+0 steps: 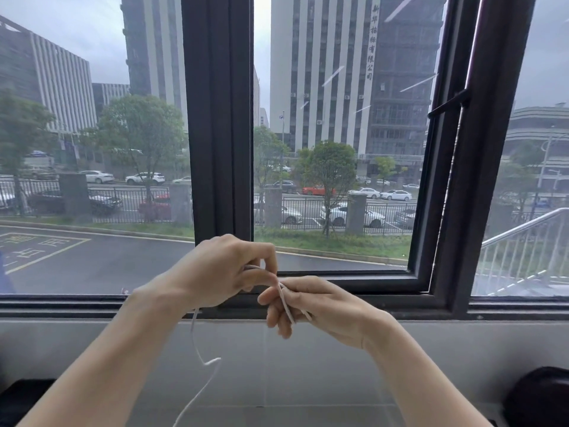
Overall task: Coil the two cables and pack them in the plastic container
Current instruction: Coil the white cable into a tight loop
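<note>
Surroundings: dark window frame [220, 118] straight ahead, grey sill ledge [308, 365] below it, 1 dark rounded object [542, 396] at lower right edge, another dark shape [21, 399] at lower left; neither touches the hands, nothing blocks the view of them. Count: 2 hands, 1 white cable [201, 355] visible; container not in view. Left hand [221, 272] raised in front of the frame, fingers curled shut around the cable, thumb and forefinger pinching it. Right hand [314, 306] just beside and slightly lower, fingers closed on a short stretch of cable running diagonally across them, down-right. The hands' fingertips touch. Rest of the cable hangs from under the left hand, long axis roughly vertical, kinks once mid-way, then slants down-left out of frame. Cable ends not discernible.
</note>
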`<state>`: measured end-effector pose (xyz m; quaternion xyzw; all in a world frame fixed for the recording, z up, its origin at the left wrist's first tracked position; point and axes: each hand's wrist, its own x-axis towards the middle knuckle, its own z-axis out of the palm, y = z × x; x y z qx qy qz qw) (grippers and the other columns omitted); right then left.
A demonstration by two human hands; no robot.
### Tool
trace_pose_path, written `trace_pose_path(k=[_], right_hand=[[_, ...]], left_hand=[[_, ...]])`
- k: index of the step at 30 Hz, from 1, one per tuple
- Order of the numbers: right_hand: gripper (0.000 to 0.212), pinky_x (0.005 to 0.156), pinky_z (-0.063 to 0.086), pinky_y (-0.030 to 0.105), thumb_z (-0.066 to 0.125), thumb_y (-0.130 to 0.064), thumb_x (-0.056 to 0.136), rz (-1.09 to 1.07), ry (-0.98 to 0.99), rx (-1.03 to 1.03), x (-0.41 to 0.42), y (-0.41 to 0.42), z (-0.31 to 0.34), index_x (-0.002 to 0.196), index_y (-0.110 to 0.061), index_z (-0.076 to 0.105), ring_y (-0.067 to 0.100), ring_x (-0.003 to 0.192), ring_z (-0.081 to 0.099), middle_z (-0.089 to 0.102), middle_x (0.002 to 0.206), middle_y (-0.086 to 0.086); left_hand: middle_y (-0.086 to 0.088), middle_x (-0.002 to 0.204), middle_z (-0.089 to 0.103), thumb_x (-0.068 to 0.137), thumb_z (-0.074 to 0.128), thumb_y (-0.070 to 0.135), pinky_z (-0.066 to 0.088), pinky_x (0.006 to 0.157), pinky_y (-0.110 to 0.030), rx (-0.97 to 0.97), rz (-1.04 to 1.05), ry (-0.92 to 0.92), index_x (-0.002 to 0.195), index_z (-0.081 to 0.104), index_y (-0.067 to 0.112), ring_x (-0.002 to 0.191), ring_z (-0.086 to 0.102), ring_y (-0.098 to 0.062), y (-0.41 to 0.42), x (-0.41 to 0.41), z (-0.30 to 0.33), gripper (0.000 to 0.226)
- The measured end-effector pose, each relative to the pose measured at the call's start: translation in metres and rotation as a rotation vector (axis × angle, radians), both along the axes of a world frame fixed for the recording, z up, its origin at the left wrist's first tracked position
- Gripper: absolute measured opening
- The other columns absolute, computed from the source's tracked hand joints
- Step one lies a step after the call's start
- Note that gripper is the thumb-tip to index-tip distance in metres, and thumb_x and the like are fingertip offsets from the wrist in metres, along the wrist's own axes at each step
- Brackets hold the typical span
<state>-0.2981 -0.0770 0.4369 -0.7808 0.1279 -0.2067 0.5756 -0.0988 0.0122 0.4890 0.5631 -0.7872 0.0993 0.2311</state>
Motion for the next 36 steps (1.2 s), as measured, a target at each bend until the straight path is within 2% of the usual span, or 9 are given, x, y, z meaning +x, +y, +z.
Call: trace_pose_path(k=[4, 10, 13, 16, 22, 25, 28, 31, 36], right_hand=[[0.041, 0.081, 0.050, 0.033, 0.035, -0.018, 0.111, 0.010, -0.052, 0.099, 0.000, 0.001, -0.002, 0.126, 0.012, 0.059, 0.022, 0.072, 0.054, 0.069, 0.092, 0.011], [0.040, 0.092, 0.048, 0.040, 0.041, -0.023, 0.109, 0.046, -0.026, 0.033, -0.002, 0.001, 0.001, 0.124, 0.006, 0.063, 0.032, 0.087, 0.061, 0.068, 0.099, 0.016], [0.038, 0.090, 0.051, 0.036, 0.041, -0.020, 0.109, 0.083, -0.040, -0.009, -0.003, 0.002, 0.002, 0.121, 0.010, 0.061, 0.034, 0.089, 0.064, 0.068, 0.099, 0.018], [0.031, 0.088, 0.050, 0.038, 0.041, -0.017, 0.108, 0.146, -0.106, 0.024, -0.003, 0.004, 0.003, 0.116, 0.006, 0.061, 0.034, 0.087, 0.063, 0.066, 0.096, 0.018], [0.026, 0.094, 0.045, 0.052, 0.038, -0.015, 0.109, 0.316, -0.205, 0.097, -0.001, 0.008, 0.009, 0.112, -0.001, 0.058, 0.031, 0.084, 0.066, 0.062, 0.090, 0.015], [0.027, 0.090, 0.049, 0.045, 0.040, -0.018, 0.109, 0.349, -0.246, 0.115, 0.002, 0.008, 0.014, 0.116, 0.000, 0.058, 0.033, 0.088, 0.067, 0.065, 0.094, 0.017], [0.030, 0.085, 0.051, 0.041, 0.041, -0.019, 0.108, 0.202, -0.296, 0.141, 0.005, 0.003, 0.013, 0.119, -0.001, 0.063, 0.037, 0.099, 0.063, 0.068, 0.103, 0.019], [0.031, 0.095, 0.056, 0.040, 0.043, -0.018, 0.107, 0.078, -0.367, 0.168, 0.005, -0.005, 0.009, 0.120, 0.001, 0.064, 0.038, 0.103, 0.071, 0.072, 0.106, 0.018], [0.028, 0.106, 0.052, 0.043, 0.041, -0.010, 0.109, -0.193, -0.351, -0.008, 0.008, -0.018, -0.002, 0.126, -0.001, 0.061, 0.029, 0.111, 0.073, 0.076, 0.115, 0.016]], left_hand=[[0.020, 0.067, 0.062, 0.079, 0.050, 0.073, 0.049, 0.056, -0.028, -0.024, -0.028, 0.045, 0.087, 0.061, 0.043, 0.059, 0.057, -0.006, -0.008, 0.003, -0.002, 0.033], [0.005, 0.076, 0.071, 0.082, 0.060, 0.062, 0.058, 0.071, -0.047, 0.018, -0.090, 0.195, 0.086, 0.069, 0.038, 0.069, 0.065, -0.019, -0.019, 0.010, -0.007, 0.026], [0.005, 0.072, 0.069, 0.084, 0.067, 0.053, 0.056, 0.064, -0.039, 0.018, -0.143, 0.291, 0.083, 0.073, 0.036, 0.064, 0.060, -0.016, -0.025, 0.013, -0.010, 0.018], [-0.001, 0.068, 0.064, 0.087, 0.069, 0.043, 0.046, 0.056, -0.023, 0.044, -0.246, 0.531, 0.085, 0.075, 0.023, 0.057, 0.052, -0.010, -0.028, 0.014, -0.020, 0.021], [-0.002, 0.071, 0.067, 0.104, 0.047, 0.019, 0.052, 0.066, -0.030, 0.079, -0.393, 0.877, 0.097, 0.061, 0.007, 0.065, 0.063, -0.021, -0.028, -0.001, -0.062, 0.020], [-0.033, 0.070, 0.060, 0.107, 0.046, 0.017, 0.053, 0.070, -0.043, 0.115, -0.396, 1.084, 0.111, 0.055, -0.001, 0.062, 0.060, -0.039, -0.028, -0.019, -0.089, 0.020], [-0.023, 0.081, 0.057, 0.104, 0.052, 0.021, 0.058, 0.063, -0.039, 0.068, -0.256, 1.256, 0.125, 0.057, 0.001, 0.058, 0.057, -0.023, -0.033, -0.038, -0.109, 0.030], [-0.003, 0.065, 0.054, 0.104, 0.043, 0.032, 0.045, 0.041, -0.029, 0.121, -0.127, 1.158, 0.098, 0.058, 0.011, 0.041, 0.048, -0.012, -0.031, -0.054, -0.121, 0.026], [0.010, 0.065, 0.061, 0.105, 0.045, 0.021, 0.041, 0.056, -0.016, 0.050, 0.087, 0.728, 0.099, 0.062, 0.035, 0.054, 0.052, -0.004, -0.018, -0.058, -0.124, 0.024]])
